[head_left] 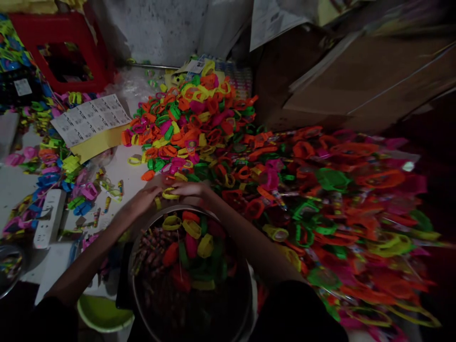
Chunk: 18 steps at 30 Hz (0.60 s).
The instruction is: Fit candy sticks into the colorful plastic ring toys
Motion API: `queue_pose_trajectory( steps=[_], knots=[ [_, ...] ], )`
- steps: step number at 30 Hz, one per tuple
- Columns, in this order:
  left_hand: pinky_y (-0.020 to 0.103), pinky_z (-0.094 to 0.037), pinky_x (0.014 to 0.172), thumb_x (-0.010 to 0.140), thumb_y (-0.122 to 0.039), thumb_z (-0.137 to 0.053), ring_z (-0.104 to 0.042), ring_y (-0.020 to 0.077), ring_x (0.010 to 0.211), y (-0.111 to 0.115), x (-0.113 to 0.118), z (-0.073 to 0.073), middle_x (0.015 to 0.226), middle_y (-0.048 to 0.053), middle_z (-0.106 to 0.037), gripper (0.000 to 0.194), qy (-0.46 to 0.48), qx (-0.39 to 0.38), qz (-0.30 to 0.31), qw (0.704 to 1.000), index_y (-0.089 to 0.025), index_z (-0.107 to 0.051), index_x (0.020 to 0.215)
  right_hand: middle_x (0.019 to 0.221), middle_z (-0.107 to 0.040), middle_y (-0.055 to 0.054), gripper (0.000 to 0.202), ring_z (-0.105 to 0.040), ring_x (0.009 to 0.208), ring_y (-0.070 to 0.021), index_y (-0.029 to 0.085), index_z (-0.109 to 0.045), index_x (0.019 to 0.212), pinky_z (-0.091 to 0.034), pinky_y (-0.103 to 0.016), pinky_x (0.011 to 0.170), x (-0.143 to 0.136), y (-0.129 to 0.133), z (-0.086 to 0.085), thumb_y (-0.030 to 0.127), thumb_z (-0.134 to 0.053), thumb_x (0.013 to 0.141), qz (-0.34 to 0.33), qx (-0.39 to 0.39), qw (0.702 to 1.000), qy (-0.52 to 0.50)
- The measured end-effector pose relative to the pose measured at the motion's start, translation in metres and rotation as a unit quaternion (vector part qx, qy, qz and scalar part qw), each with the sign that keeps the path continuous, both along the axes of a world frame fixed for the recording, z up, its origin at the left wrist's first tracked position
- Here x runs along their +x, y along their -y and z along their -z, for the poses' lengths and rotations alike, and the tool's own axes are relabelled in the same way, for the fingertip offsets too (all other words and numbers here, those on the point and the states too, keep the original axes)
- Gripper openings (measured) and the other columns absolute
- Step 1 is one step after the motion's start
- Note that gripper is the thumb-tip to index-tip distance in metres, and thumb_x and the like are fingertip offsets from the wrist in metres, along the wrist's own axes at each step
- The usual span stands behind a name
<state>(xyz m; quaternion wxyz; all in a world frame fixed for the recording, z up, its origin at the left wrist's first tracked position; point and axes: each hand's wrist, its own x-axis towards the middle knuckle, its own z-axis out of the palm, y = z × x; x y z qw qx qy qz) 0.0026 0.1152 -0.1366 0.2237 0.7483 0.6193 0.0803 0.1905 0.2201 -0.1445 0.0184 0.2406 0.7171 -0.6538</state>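
Both of my hands meet just beyond the rim of a large metal bowl. My left hand and my right hand have their fingers on a small yellow plastic piece between them. The picture is dim and the fingertips are blurred. Inside the bowl lie yellow, orange, pink and green plastic pieces on the right and many small wrapped sticks on the left. Past my hands rises a heap of bright plastic rings.
Another wide heap of coloured pieces spreads to the right, below cardboard. At the left are a power strip, a label sheet and a red stool. A green basin stands low, left of the bowl.
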Motion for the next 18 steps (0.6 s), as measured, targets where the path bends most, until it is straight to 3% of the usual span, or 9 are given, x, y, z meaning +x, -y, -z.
queue_pose_trajectory(
  steps=[3, 5, 10, 15, 18],
  knots=[
    [0.028, -0.044, 0.082, 0.087, -0.023, -0.046, -0.06, 0.0209, 0.096, 0.002, 0.001, -0.008, 0.11, 0.005, -0.061, 0.028, -0.03, 0.033, 0.024, 0.999, -0.021, -0.056, 0.113, 0.091, -0.065, -0.005, 0.034, -0.054, 0.063, -0.0059, 0.013, -0.064, 0.103, -0.045, -0.014, 0.054, 0.004, 0.002, -0.011, 0.035, -0.057, 0.078, 0.019, -0.064, 0.997, 0.038],
    [0.027, -0.044, 0.079, 0.091, -0.031, -0.043, -0.06, 0.0196, 0.093, 0.006, 0.005, -0.015, 0.106, 0.004, -0.061, 0.024, -0.034, 0.062, 0.03, 0.997, -0.021, -0.056, 0.109, 0.093, -0.064, -0.006, 0.037, -0.055, 0.064, -0.0064, 0.012, -0.062, 0.105, -0.045, -0.015, 0.056, 0.007, 0.005, -0.019, 0.035, -0.057, 0.077, 0.033, -0.067, 0.996, 0.038],
    [0.025, -0.042, 0.076, 0.089, -0.029, -0.044, -0.058, 0.0183, 0.092, 0.02, 0.025, -0.045, 0.109, 0.006, -0.058, 0.021, -0.004, 0.104, 0.017, 0.994, -0.018, -0.054, 0.105, 0.101, -0.062, -0.008, 0.036, -0.056, 0.072, -0.0105, 0.01, -0.062, 0.104, -0.046, -0.019, 0.062, 0.03, 0.02, -0.043, 0.034, -0.055, 0.078, 0.076, 0.066, 0.995, 0.008],
    [0.025, -0.04, 0.081, 0.084, -0.019, -0.043, -0.056, 0.0179, 0.093, 0.04, 0.057, -0.082, 0.108, 0.005, -0.057, 0.019, 0.053, 0.108, 0.008, 0.993, -0.018, -0.053, 0.1, 0.105, -0.064, -0.004, 0.036, -0.058, 0.094, -0.0158, 0.014, -0.064, 0.103, -0.045, -0.024, 0.082, 0.082, 0.068, -0.072, 0.039, -0.053, 0.079, 0.103, 0.127, 0.986, -0.045],
    [0.026, -0.041, 0.082, 0.078, -0.017, -0.046, -0.055, 0.0185, 0.09, 0.059, 0.081, -0.097, 0.101, 0.005, -0.057, 0.021, 0.087, 0.068, 0.006, 0.994, -0.016, -0.051, 0.098, 0.102, -0.065, -0.004, 0.037, -0.059, 0.093, -0.0173, 0.014, -0.065, 0.101, -0.046, -0.026, 0.083, 0.117, 0.105, -0.079, 0.042, -0.054, 0.079, 0.077, 0.132, 0.988, -0.016]
  ],
)
